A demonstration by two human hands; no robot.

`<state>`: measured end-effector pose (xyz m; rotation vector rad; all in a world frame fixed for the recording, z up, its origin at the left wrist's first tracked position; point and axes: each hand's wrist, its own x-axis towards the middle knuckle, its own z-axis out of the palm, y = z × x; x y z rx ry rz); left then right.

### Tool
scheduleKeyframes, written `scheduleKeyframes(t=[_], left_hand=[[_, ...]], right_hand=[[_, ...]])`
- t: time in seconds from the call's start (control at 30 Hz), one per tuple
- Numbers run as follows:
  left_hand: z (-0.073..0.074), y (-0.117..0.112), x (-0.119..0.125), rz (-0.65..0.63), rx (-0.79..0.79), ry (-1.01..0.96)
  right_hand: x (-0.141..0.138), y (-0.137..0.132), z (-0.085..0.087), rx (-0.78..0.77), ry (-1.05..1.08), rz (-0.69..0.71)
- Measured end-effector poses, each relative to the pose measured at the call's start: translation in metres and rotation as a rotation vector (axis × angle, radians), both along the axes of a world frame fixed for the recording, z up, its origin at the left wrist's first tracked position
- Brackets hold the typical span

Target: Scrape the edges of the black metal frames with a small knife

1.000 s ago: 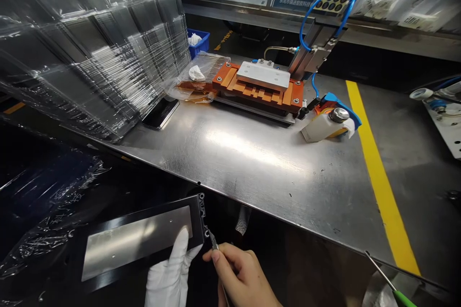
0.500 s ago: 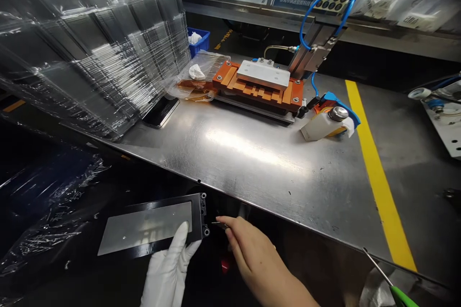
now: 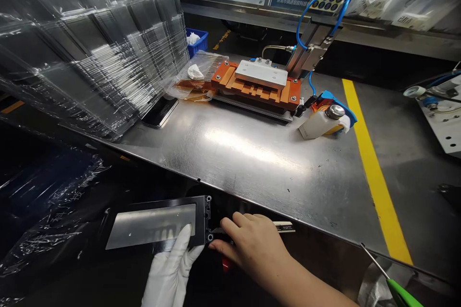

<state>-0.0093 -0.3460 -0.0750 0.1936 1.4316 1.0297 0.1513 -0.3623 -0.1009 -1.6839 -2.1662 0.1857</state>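
My left hand (image 3: pixel 169 266), in a white glove, grips the near right corner of a flat black-framed panel (image 3: pixel 153 226) with a greyish see-through window. Its thumb lies over the window and its fingers are underneath. My bare right hand (image 3: pixel 252 240) is closed around a slim utility knife (image 3: pixel 284 227). The pale, labelled rear end of the knife sticks out behind the hand, and its metal front reaches the panel's right end, by the small screw-hole lugs. Whether the blade touches the panel is hard to tell.
A steel bench (image 3: pixel 230 153) lies ahead, carrying an orange clamping fixture (image 3: pixel 255 87), a white bottle (image 3: pixel 319 122) and a dark phone (image 3: pixel 160 111). Stacked clear trays (image 3: pixel 108 53) rise at left. A green-handled screwdriver (image 3: pixel 399 292) points up near the right front edge.
My right hand has turned and moved closer to the panel's right end, bringing the knife's rear end into sight. The panel has shifted slightly right and tilted in my left hand.
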Motion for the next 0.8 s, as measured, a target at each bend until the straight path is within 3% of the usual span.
scheduleKeyframes(t=[0.3,0.8], left_hand=[[0.01,0.001,0.011,-0.022,0.028,0.061],[-0.003,-0.003,-0.001,-0.046,0.033,-0.007]], right_hand=[[-0.002,-0.004,-0.004,0.011,-0.045,0.019],[0.004,-0.006,-0.008,0.04,-0.03,0.056]])
